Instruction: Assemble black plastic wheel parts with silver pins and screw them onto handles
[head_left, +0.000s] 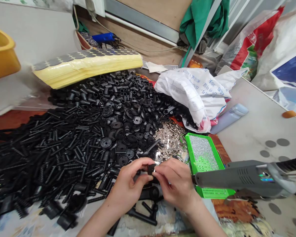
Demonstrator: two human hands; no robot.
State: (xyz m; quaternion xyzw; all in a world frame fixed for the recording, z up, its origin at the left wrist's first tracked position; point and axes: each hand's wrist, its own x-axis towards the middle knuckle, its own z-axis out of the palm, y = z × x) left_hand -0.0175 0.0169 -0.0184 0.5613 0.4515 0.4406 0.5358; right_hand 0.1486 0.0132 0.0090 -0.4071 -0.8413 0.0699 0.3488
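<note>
Black plastic part (151, 169): located at near centre, held between both hands. Its exact form is hidden by the fingers.

Left hand (127, 186): closed to a pinch, thumb and fingers gripping the part from the left. Right hand (174, 184): closed to a pinch, fingers curled over the part from the right.

Directly below the hands lie black T-shaped fittings (143, 214). Just far of them, black ribbed rods (51, 154) spread across the left side, and black toothed discs (106, 143) lie at their far edge. Black plastic tubes (108, 89) form a heap farther back.

To the far right of the hands are loose silver metal clips (170, 138). Beside them sits a green perforated tray (204, 158). A grey handheld power tool (236, 176) lies across the tray's near right corner.

Farther out are a white printed sack (192, 92), a pale blue bottle (228, 118), a yellow-backed sheet of grey adhesive dots (88, 65), and a yellow plastic basin (2, 52).
</note>
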